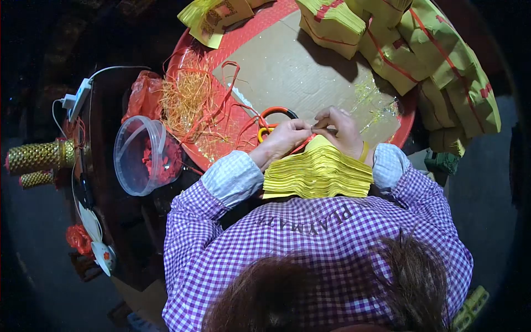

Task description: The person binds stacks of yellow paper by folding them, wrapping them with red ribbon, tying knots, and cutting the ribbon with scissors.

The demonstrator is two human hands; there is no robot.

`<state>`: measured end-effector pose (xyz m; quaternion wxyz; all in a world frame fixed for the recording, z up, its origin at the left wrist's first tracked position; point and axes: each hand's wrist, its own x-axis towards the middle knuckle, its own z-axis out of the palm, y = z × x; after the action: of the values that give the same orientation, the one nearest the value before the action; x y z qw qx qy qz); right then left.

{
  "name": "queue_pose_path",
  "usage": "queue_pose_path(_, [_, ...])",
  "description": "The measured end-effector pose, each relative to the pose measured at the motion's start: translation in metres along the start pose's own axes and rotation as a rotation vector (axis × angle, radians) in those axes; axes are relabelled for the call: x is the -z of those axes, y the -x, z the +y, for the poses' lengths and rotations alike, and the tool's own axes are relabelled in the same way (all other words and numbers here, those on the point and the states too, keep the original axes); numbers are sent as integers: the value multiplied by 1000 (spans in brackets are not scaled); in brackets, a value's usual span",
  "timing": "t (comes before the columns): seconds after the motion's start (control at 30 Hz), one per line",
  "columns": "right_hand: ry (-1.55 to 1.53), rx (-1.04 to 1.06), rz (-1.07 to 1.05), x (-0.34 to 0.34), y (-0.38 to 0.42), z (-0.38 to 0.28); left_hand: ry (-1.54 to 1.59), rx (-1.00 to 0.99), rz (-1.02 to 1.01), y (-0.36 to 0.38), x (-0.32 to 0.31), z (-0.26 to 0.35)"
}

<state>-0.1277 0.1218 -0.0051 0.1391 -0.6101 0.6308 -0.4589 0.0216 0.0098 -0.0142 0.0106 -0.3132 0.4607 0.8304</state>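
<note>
While I look down from my head camera, my left hand (281, 141) and right hand (344, 131) meet just above the yellow paper stack (318, 174), fingers curled in and fingertips pinched together on something thin at the stack's top edge; I cannot tell exactly what it is. Both hands touch the stack's upper corner.

That stack is a fanned pile of thin yellow sheets, lying between my forearms, right against my checked purple shirt.

Just beyond the stack lies a red round tray (218, 141) with a sheet of brown cardboard (293, 72) on it. Red-handled scissors (274, 119) lie on the tray, partly hidden behind my left hand. Farther from the stack, tied yellow paper bundles (420, 61) with red bands pile up along the tray's far right rim. Left of the stack, tangled red and golden strings (191, 102) lie on the tray, and beyond them stands a clear plastic tub (133, 166) holding red scraps.
</note>
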Motion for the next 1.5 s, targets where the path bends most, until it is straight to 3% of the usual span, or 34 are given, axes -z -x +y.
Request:
queue_pose_path(0.07, [48, 46, 10, 1, 1, -1, -41, -24, 4, -1, 3, -3])
queue_pose_path(0.2, [-152, -226, -78, 16, 16, -4, -360, -223, 45, 1, 6, -13])
queue_pose_path(0.37, [-284, -389, -266, 33, 26, -5, -348, -274, -59, 4, 7, -9])
queue_pose_path(0.43, [-309, -323, -388, 50, 32, -6, -657, -156, -133, 26, 25, 4])
queue_pose_path(0.47, [-311, -328, -386, 61, 41, -4, -657, -152, -137, 41, 31, 6])
queue_pose_path(0.53, [-318, -174, -564, 77, 62, -4, -848, -417, -211, 72, 34, 1])
queue_pose_path(0.57, [-320, -180, -564, 78, 65, -8, -845, -413, -214, 76, 31, -5])
queue_pose_path(0.7, [-389, -155, -477, 68, 61, -30, -803, -779, -95, 79, 22, -34])
queue_pose_path(0.73, [-386, -151, -475, 66, 56, -32, -805, -784, -95, 79, 19, -32])
queue_pose_path(0.87, [-706, -706, -124, 59, 30, -35, -152, -219, 249, 78, 4, -14])
queue_pose_path(1.03, [-1006, -905, -80, 51, 22, -41, 2, -273, 297, 66, -3, -17])
queue_pose_path(1.4, [-1303, -923, -105, 52, 34, -17, -202, -355, 393, 49, -5, -26])
queue_pose_path(1.5, [-1222, -890, -112, 69, 13, -25, 245, -43, 354, 60, -16, -9])
